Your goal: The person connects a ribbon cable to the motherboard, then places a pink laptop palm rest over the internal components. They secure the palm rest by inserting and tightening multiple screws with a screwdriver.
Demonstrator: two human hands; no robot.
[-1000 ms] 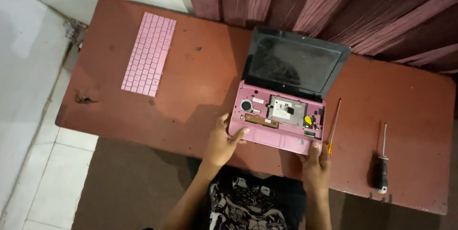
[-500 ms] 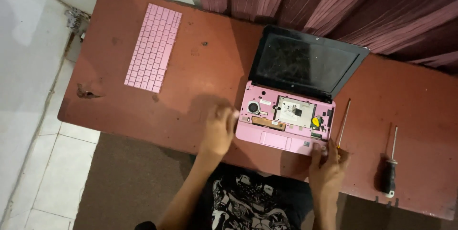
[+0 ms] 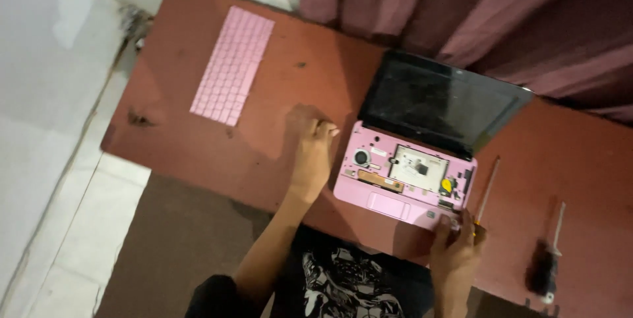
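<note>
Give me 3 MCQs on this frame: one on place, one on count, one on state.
1. Where does the loose pink keyboard lie?
A. on the table's left end
B. on the laptop
C. on the floor

2. How many screwdrivers lie right of the laptop?
A. none
B. two
C. four

3. How is the laptop?
A. lid shut
B. lid open, keyboard bay bare
C. lid open, keyboard fitted

Answers:
1 A: it lies flat on the table, well left of the left hand.
2 B: a thin yellow-handled screwdriver by the right hand, and a black-handled screwdriver farther right.
3 B: the dark screen stands up and the inner parts show.
</note>
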